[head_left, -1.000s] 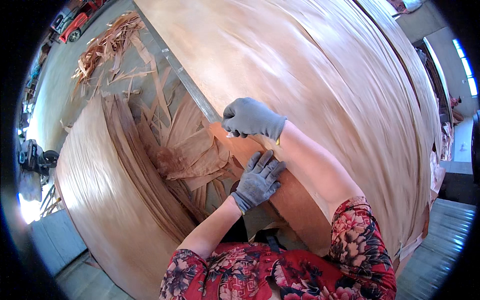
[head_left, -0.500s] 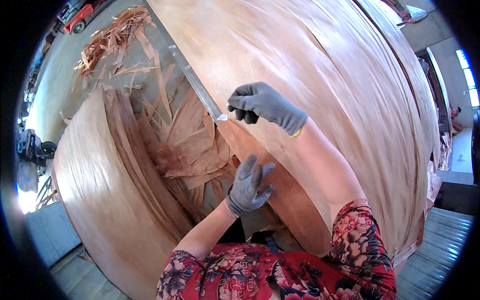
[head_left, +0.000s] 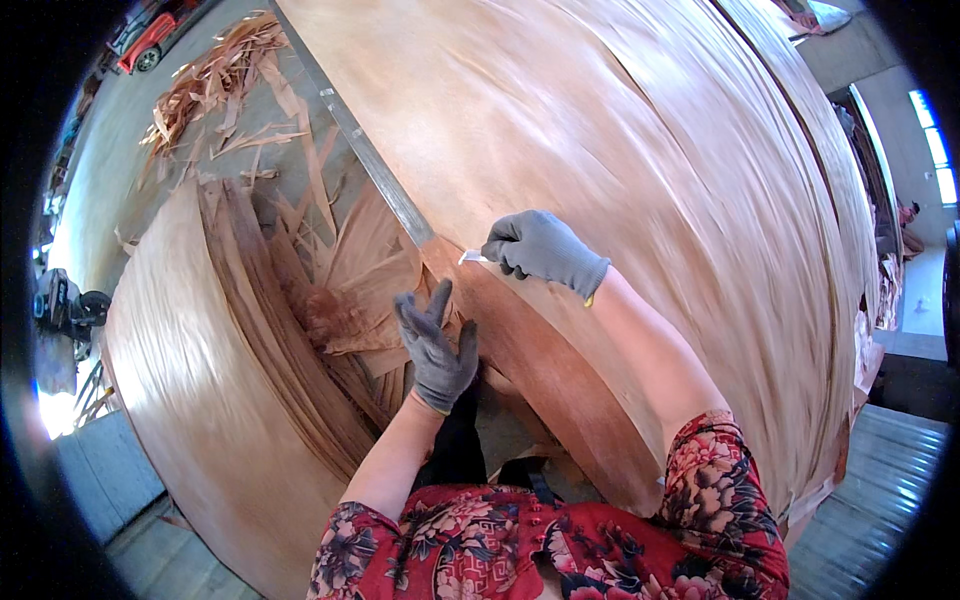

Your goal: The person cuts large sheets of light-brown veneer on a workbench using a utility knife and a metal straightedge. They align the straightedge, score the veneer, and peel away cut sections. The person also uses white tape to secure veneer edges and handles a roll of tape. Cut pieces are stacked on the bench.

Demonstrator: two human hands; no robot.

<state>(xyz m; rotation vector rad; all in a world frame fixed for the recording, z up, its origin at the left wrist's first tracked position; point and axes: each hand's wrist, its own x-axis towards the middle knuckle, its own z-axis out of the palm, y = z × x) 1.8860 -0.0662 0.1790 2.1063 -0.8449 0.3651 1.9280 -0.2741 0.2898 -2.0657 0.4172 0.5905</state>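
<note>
My right hand (head_left: 545,250), in a grey knit glove, is closed in a pinch over the large pale veneer sheet (head_left: 560,120). A small flat white piece (head_left: 470,257) sticks out from its fingertips; I cannot tell whether it is tape or a blade. It sits by the border between the pale sheet and a reddish-brown band of wood (head_left: 550,370). My left hand (head_left: 437,350), gloved alike, is open with fingers apart, just left of the band's edge and holding nothing. A dark straight strip (head_left: 365,145) runs along the sheet's left edge.
A second veneer stack (head_left: 200,330) with layered edges stands at the left. Torn veneer scraps (head_left: 375,270) lie between the stacks, and a heap of shreds (head_left: 215,80) lies on the floor beyond. Ridged metal sheeting (head_left: 880,490) is at the lower right.
My right hand has come down and slightly right, toward the reddish-brown band. My left hand has moved left and a little up, its fingers now stretched upward.
</note>
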